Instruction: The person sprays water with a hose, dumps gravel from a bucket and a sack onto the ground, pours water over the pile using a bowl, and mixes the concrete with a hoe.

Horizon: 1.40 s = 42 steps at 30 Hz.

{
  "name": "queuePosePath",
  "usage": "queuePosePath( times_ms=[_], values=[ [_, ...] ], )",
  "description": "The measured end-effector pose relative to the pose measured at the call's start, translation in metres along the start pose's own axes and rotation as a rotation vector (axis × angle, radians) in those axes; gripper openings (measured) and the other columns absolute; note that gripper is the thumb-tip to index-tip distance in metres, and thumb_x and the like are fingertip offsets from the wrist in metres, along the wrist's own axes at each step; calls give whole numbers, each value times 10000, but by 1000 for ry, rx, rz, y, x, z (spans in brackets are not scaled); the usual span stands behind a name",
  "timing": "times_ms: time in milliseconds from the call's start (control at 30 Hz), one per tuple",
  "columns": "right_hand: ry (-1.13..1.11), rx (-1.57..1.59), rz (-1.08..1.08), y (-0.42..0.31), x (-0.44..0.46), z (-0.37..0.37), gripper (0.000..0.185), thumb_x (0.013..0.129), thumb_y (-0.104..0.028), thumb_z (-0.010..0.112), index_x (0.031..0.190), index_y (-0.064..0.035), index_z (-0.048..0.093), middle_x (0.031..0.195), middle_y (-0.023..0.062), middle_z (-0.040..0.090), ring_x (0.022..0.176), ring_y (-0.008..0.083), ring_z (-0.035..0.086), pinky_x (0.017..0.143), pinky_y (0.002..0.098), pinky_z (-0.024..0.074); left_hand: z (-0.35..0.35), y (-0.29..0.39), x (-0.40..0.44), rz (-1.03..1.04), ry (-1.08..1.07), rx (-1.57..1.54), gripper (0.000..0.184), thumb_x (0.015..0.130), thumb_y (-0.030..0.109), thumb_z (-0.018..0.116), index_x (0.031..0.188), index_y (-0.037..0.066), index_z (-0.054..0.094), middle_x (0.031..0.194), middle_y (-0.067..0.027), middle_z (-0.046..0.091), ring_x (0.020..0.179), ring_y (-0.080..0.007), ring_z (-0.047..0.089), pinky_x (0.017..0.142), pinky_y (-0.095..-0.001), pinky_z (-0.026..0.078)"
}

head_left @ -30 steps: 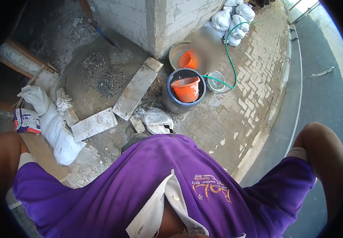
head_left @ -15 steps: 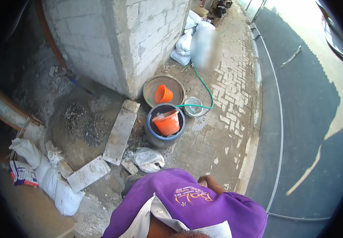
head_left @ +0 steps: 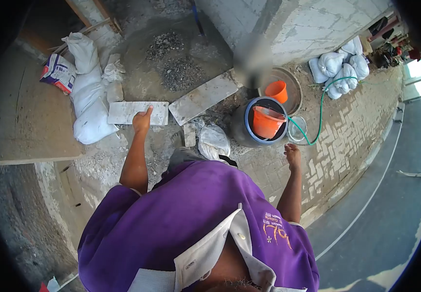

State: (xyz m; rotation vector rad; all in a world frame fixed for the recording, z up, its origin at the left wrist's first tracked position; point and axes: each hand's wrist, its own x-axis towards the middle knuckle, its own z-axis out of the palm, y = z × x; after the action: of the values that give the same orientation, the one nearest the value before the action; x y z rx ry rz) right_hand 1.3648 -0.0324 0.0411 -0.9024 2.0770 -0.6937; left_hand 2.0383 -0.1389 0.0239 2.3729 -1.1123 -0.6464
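My left hand [head_left: 142,120] reaches forward with the thumb apart from the fingers, holding nothing I can see. It appears over a pale concrete block [head_left: 121,113] on the ground; whether it touches the block I cannot tell. At my right side, my right hand [head_left: 293,156] hangs with loosely bent fingers and nothing visible in them. Nearest to it are a small pale bucket [head_left: 295,130] and a dark drum [head_left: 240,127] with a blue rim. A smeared orange bucket [head_left: 267,122] sits inside the drum.
Behind the drum, another orange bucket [head_left: 276,91] rests in a round basin [head_left: 294,82]. A green hose [head_left: 321,114] curves across the paving. White sacks [head_left: 86,100] lie at left, more sacks [head_left: 343,73] at right. A second block [head_left: 201,100] borders gravel [head_left: 182,73].
The view has turned, so the drum and buckets sit farther right and the left-hand sacks higher up. My left hand has come into view, and my right arm now shows stretched forward.
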Motion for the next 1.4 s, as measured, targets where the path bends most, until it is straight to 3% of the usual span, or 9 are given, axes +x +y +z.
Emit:
queuePosePath(
  times_ms=[200,367,433,533,733,900,933,1133,1400],
  values=[
    [-133,87,78,-3,-45,23,383,887,-322,601,1157,-51,588,959,69,654,832,178,637,671,319,450,-5,38,-58,36,71,-50,744,726,661,645,1125,33,629,1019,-228,667,990,-378,629,868,-409,482],
    [-459,-262,570,212,-71,66,415,859,-368,618,1122,-47,605,849,89,642,699,220,622,540,369,455,58,-154,-128,-252,-331,253,856,702,622,684,1258,-10,528,1268,-237,549,1185,-359,530,975,-419,432],
    [-570,-388,728,236,-99,72,407,857,-367,623,1101,-41,616,839,101,643,687,227,622,540,375,460,59,-220,-171,-525,-600,324,692,731,539,714,1140,-12,630,1214,-215,597,1159,-350,557,956,-406,456],
    [-614,-433,805,242,-128,64,398,854,-366,631,1070,-32,632,825,119,645,668,236,622,540,385,467,89,-365,-213,-461,-691,189,644,717,454,774,1135,-15,631,1183,-197,621,1131,-311,584,946,-379,463],
    [-492,-444,792,243,-79,61,384,848,-363,648,1009,-14,664,797,155,648,631,256,623,541,404,480,21,-221,-220,-687,-522,243,580,732,407,771,1094,-28,647,1131,-196,644,1076,-313,615,881,-390,496],
    [-323,-650,103,185,78,103,438,854,-407,606,922,19,683,851,207,683,790,317,673,734,414,499,30,-178,-136,-251,-285,142,587,774,484,684,1117,9,643,1134,-196,639,1069,-322,608,914,-393,467],
    [-417,-674,121,119,80,109,332,884,-364,595,958,-41,605,701,82,592,517,203,523,449,362,384,21,-162,-127,-258,-288,140,587,774,484,684,1117,9,643,1134,-196,639,1069,-322,608,914,-393,467],
    [-481,-80,138,-109,25,199,457,884,-483,555,1046,-58,589,834,78,655,718,199,650,604,356,443,-17,-152,-102,-238,-90,-44,579,769,465,694,1125,12,637,1127,-193,644,1071,-317,608,918,-383,467],
    [-790,178,347,-191,36,310,575,892,-580,522,1109,-48,548,942,135,639,806,233,636,651,339,462,-29,-238,-74,-560,-297,136,432,807,411,685,992,20,693,1044,-172,676,1028,-314,625,867,-394,478]
  ],
)
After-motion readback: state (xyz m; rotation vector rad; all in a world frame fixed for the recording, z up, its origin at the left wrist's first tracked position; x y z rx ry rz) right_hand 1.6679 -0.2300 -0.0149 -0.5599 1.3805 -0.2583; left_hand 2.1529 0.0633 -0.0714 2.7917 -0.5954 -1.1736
